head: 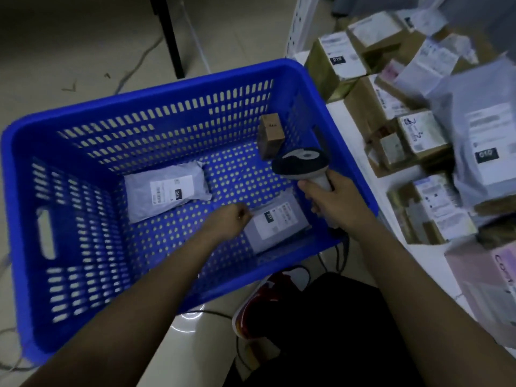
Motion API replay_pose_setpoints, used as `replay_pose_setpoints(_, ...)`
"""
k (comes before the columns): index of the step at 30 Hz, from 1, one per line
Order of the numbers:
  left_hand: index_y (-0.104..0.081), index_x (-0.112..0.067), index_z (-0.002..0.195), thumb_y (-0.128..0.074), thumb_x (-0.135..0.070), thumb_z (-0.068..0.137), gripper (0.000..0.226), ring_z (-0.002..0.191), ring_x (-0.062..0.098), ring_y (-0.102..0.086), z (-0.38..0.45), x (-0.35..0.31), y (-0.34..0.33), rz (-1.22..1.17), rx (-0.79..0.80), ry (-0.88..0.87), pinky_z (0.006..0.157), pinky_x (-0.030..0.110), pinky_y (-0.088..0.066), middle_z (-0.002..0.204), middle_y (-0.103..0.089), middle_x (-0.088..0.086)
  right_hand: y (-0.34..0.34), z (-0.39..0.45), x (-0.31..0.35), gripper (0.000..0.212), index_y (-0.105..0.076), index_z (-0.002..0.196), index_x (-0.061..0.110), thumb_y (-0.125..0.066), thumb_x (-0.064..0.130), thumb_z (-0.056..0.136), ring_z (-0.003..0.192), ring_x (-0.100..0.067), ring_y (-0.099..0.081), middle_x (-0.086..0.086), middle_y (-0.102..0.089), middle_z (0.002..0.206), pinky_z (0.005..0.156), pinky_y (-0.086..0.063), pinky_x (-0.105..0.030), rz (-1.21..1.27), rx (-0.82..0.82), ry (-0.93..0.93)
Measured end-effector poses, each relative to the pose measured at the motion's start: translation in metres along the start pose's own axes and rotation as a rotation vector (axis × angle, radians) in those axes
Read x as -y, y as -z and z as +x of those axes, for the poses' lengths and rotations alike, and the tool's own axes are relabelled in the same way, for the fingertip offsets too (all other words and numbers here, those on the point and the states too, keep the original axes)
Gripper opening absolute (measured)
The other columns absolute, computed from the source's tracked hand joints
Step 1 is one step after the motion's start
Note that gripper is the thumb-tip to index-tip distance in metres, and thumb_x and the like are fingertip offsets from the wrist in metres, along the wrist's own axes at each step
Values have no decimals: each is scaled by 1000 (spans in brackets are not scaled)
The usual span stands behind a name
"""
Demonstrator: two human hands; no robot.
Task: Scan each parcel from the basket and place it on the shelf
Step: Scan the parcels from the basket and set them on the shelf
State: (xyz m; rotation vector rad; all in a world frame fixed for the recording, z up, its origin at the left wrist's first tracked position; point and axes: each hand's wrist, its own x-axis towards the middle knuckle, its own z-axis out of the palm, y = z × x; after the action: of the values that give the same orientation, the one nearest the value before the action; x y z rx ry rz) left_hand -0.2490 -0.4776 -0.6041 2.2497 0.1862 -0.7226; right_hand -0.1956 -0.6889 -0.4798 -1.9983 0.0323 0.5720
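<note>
So the blue basket (33,191) sat on the floor, and there were three parcels left in it. A grey bag parcel (167,191) lay flat near the middle of the basket floor, label up, its long axis running roughly left to right with a slight tilt. A second grey parcel (276,222) lay by the near right corner, also label up, long axis angled from lower left up toward the right wall. A small brown box (270,135) stood on end in the far right corner, leaning against the basket wall.

The left hand (231,219) was down inside the basket with its fingers curled, pinching the left edge of that second grey parcel. The picture was a bit blurry there, so how firm the grip was I couldn't say.

The right hand (332,196) was wrapped around the handle of a barcode scanner (301,163), held over the right rim of the basket. The scanner's head pointed away and to the left, down into the basket, with its handle running back toward the person.

To the right, the white shelf (349,127) was already packed with boxes and bags (418,141), labels mostly facing up. A red shoe (257,308) showed below the basket.
</note>
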Motion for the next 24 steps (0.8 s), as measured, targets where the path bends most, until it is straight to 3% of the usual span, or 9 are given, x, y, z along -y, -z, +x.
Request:
replay_pose_setpoints(3,-57,-9,84,-50,-16,97,16,82,24,-55,63,4,-36,-58,38,23,68,32,-38,85,-60,19,13,30,-15,15,-58,81,21,-64,31,91,55,-4,-57,-1,-61,70,55,-48,-25,-59,20,-50)
replay_pose_setpoints(5,-59,-7,87,-55,-11,94,9,90,22,-52,97,3,-61,-90,81,44,73,31,-35,86,-56,12,20,43,-28,18,-58,80,19,-64,33,90,54,-4,-57,-1,-60,69,56,-47,-26,-49,13,-94)
replay_pose_setpoints(7,-56,7,116,-64,-17,85,40,110,29,-54,124,5,-83,-155,72,121,92,37,-41,112,-57,16,25,52,-38,22,-57,77,18,-64,33,90,52,-3,-55,0,-59,67,54,-44,-23,-16,1,-128)
replay_pose_setpoints(9,-45,6,132,-62,-28,84,61,121,36,-49,143,7,-100,-101,30,154,99,41,-40,131,-49,22,29,56,-46,22,-59,79,16,-64,35,90,55,-6,-56,0,-60,69,56,-45,-24,26,-11,-174)
replay_pose_setpoints(14,-19,-11,148,-52,-42,93,71,136,35,-31,164,4,-118,258,116,244,109,49,-29,149,-30,15,43,59,-50,17,-62,85,17,-63,34,91,52,-1,-56,3,-62,69,56,-47,-23,117,-30,-226)
replay_pose_setpoints(16,-26,-14,146,-52,-48,92,69,135,38,-27,165,0,-118,382,172,271,107,48,-28,147,-27,16,47,59,-49,17,-63,87,16,-63,33,91,51,-2,-55,2,-62,69,54,-47,-21,134,-25,-226)
replay_pose_setpoints(19,-45,-18,134,-60,-50,85,61,131,38,-27,163,-4,-109,373,247,267,104,46,-32,140,-32,16,46,58,-48,15,-62,84,18,-63,31,91,53,-3,-54,1,-60,70,57,-46,-24,143,-10,-212)
replay_pose_setpoints(22,-55,-14,126,-67,-40,83,52,124,30,-45,150,-7,-93,316,237,239,101,37,-38,132,-51,13,44,54,-46,14,-61,81,20,-64,30,90,58,-6,-55,1,-60,71,61,-46,-28,150,-36,-190)
replay_pose_setpoints(24,-59,-8,121,-69,-29,84,44,114,28,-55,130,-9,-79,154,167,242,91,35,-44,122,-61,13,43,48,-41,12,-60,83,21,-65,30,90,61,-9,-55,1,-61,73,61,-46,-28,158,-69,-168)
